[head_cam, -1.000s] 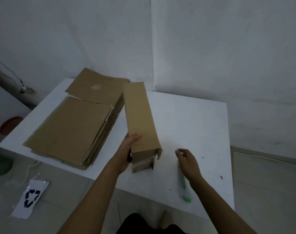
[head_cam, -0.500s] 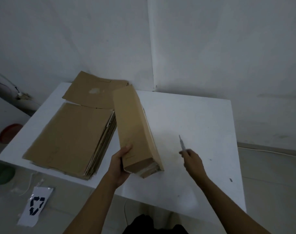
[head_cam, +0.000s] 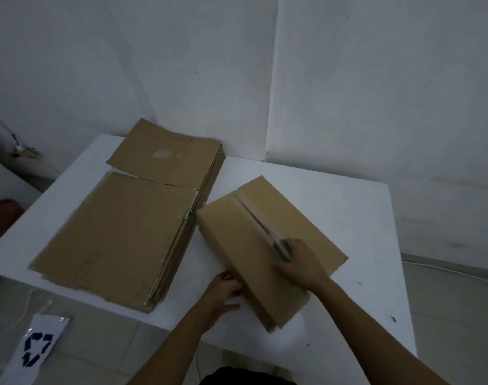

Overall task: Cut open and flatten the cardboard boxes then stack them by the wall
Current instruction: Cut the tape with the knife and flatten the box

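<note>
Far left on the floor: white sheet (head_cam: 35,347) w/ a dark recycling mark, and a red round thing (head_cam: 2,215) further back, half hidden by the tabletop (head_cam: 348,207) edge. The tabletop is white, pushed into the corner of two white walls.

Left half of tabletop: stack (head_cam: 117,234) of flattened boxes, lying flat, near edge just at the tabletop's front edge. A second flat pile (head_cam: 167,159) sits behind it, touching, back corner up against the wall.

Just right of the stack, close but apart: the box (head_cam: 254,245), not yet flattened, lying at an angle w/ the taped seam facing up, near end toward me.

My left hand (head_cam: 226,290) is on the box's near-left edge, fingers curled against the side, steadying it. Can't tell how tight the grip is.

My right hand (head_cam: 298,262) rests on top of the box, closed round the knife (head_cam: 276,241). Blade lies along the seam, pointing away from me toward the far end. Handle mostly hidden in my fist.

Right part of tabletop is bare white w/ a few small dark specks.
</note>
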### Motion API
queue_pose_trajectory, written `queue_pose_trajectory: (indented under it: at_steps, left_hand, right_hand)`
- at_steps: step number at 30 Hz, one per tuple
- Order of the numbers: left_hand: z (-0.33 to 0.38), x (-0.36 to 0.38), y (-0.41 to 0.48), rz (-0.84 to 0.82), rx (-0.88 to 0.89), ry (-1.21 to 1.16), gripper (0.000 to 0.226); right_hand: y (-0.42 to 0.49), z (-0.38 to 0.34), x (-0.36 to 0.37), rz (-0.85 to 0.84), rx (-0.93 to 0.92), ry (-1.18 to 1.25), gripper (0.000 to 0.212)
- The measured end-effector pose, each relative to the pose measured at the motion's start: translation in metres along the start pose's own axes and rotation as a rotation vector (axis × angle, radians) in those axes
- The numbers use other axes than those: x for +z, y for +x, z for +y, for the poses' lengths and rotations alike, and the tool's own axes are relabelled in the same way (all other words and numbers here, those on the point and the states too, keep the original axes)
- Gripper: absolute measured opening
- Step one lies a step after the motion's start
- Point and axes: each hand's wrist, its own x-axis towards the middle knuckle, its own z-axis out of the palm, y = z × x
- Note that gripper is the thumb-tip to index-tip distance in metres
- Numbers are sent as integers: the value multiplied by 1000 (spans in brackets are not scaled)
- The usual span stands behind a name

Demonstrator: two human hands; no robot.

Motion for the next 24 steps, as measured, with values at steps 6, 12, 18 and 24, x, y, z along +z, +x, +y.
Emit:
queue_pose_trajectory:
  at_steps: [6, 12, 18, 24]
  left_hand:
    - [76, -19, 38, 452, 600, 282, 71]
    - [112, -23, 91, 250, 533, 1022, 71]
    - [62, -11, 82, 379, 665, 1177, 69]
    - [44, -13, 76, 489, 715, 1205, 71]
  right_hand:
    - [-20, 15, 20, 55, 24, 63, 9]
    - [-36, 15, 2, 5, 143, 189, 18]
    - [-24, 19, -18, 86, 252, 133, 21]
    - [22, -14, -17, -27, 38, -244, 44]
